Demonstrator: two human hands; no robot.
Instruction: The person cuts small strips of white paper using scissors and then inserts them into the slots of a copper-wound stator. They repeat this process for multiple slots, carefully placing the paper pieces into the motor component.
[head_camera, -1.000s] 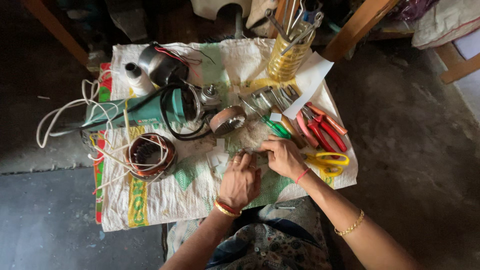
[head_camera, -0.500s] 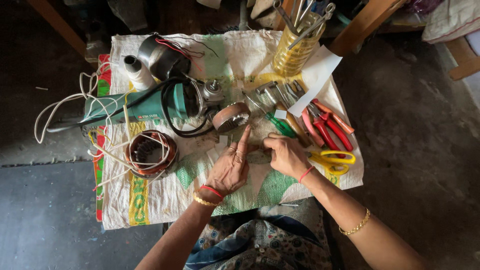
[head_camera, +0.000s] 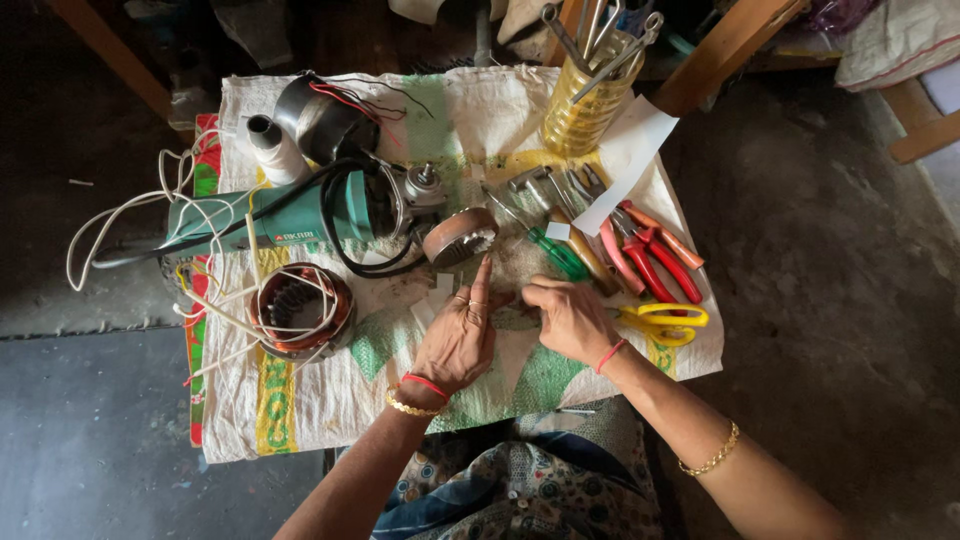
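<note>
Paper scrap, small and pale, lies on the woven sack that covers the desk, between the 2 hands and partly under them. The left hand rests flat on the cloth with its fingers spread, the forefinger stretched out beside a round metal rotor. The right hand is curled, its fingertips pressed together on the scrap; whether they truly pinch it I cannot tell.

Open cloth lies only along the near edge, in front of the wrists. To the left stand a copper-wound motor ring with loose white wires and a green angle grinder bearing a small white label. To the right, yellow-handled scissors lie at the cloth's edge, beside red pliers and a green screwdriver. At the far edge, a yellow jar holds tools, with a white paper strip beside it.
</note>
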